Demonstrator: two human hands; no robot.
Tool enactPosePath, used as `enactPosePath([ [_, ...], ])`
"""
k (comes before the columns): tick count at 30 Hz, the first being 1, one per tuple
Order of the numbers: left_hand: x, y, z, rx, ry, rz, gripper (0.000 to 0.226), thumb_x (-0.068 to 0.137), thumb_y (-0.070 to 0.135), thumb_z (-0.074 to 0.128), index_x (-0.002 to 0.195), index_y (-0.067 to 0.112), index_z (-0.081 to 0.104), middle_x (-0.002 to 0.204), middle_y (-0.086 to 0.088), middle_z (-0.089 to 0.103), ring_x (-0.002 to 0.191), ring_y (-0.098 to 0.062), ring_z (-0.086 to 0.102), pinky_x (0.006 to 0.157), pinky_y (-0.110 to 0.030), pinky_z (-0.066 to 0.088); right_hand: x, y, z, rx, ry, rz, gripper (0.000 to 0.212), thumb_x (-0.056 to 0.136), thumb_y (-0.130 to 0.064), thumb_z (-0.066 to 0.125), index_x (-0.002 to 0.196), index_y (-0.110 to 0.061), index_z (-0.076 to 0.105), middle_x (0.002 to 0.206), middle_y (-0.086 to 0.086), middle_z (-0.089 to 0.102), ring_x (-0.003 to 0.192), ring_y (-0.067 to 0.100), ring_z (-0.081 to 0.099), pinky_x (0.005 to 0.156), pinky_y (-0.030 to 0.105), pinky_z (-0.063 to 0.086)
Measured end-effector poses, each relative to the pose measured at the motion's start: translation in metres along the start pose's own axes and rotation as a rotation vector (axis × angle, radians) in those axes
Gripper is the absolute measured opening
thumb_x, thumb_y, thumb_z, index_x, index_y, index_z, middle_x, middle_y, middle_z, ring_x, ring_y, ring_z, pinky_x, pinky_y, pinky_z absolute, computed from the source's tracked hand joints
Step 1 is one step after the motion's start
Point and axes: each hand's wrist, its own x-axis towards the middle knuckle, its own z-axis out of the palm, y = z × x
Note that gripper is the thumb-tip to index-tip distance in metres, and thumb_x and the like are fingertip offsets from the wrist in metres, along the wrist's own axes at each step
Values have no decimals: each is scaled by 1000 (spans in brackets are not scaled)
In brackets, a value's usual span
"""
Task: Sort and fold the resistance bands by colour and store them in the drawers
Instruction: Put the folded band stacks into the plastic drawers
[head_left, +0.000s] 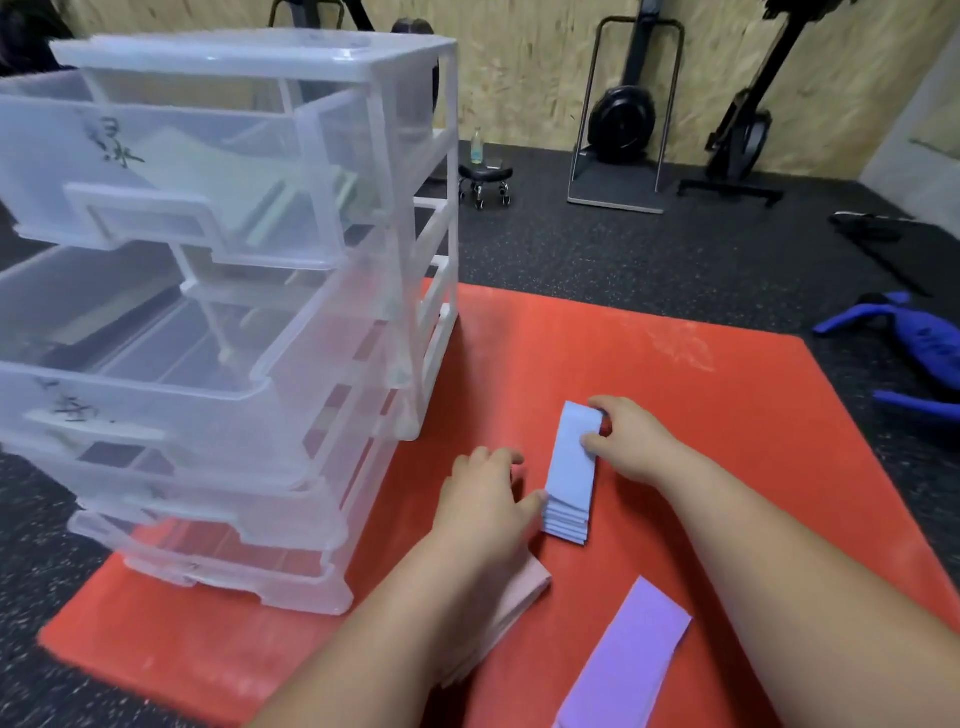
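Gym floor, black rubber, chipboard wall behind; red mat (675, 364) laid on it carries all items

1. Drawer unit (395, 67), clear plastic, on the mat's left far corner. Drawers are pulled out, and the top drawer (156, 156) holds green bands (208, 176).
2. Pink band (524, 592), folded, towards the mat's near edge, partly under the left forearm.
3. Left hand (483, 499), fingers loosely curled down with nothing between them, thumb tip touching the stack's near left corner.
4. Blue stack (569, 467), pale blue bands folded in layers, mid-mat between the hands. Its near ends are stepped, not flush.
5. Right hand (628, 441), thumb and fingers pinching the stack's far end on its right edge.
6. Purple band (628, 654), flat, at the mat's near edge.

Risk, as judged: held by one end only, the springy layers would likely fan apart or unfold on lifting, and the stepped ends suggest they slide easily. With its drawers this far out, the unit may tip if knocked
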Motion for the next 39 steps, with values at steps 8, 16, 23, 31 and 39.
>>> enactPosePath([
  [8,-2,6,-13,-222,-50,-91,62,76,38,64,138,32,59,127,3,64,120,-22,60,106,-42,51,-15,-6,-3,156,74,-55,32,76,-16,73,105,-24,59,95,0,68,83,25,63,62,30,45],
  [16,-21,29,-51,-535,67,112,52,96,40,74,144,27,59,134,17,66,120,4,61,107,-32,51,-90,-42,-36,557,190,-320,47,81,9,66,116,-21,68,105,-6,75,90,4,67,79,21,54],
  [23,-69,75,-119,-660,186,273,23,90,40,78,106,24,74,92,7,77,83,-16,72,80,-39,60,-156,-87,-85,982,178,-429,44,94,11,60,131,-11,65,123,8,75,116,24,70,96,37,57],
  [31,-134,82,-195,-716,473,259,22,84,31,83,85,19,64,68,14,62,62,-6,56,64,-24,48,-226,-172,-95,1134,-68,-482,26,106,-21,53,117,-6,71,101,26,74,84,39,70,75,54,62],
  [39,-176,19,-238,-848,737,190,39,84,61,75,108,31,71,91,4,75,86,-20,74,82,-53,61,-228,-263,-120,755,-44,-669,19,101,-29,65,111,-18,77,96,7,80,78,18,71,71,31,52],
])
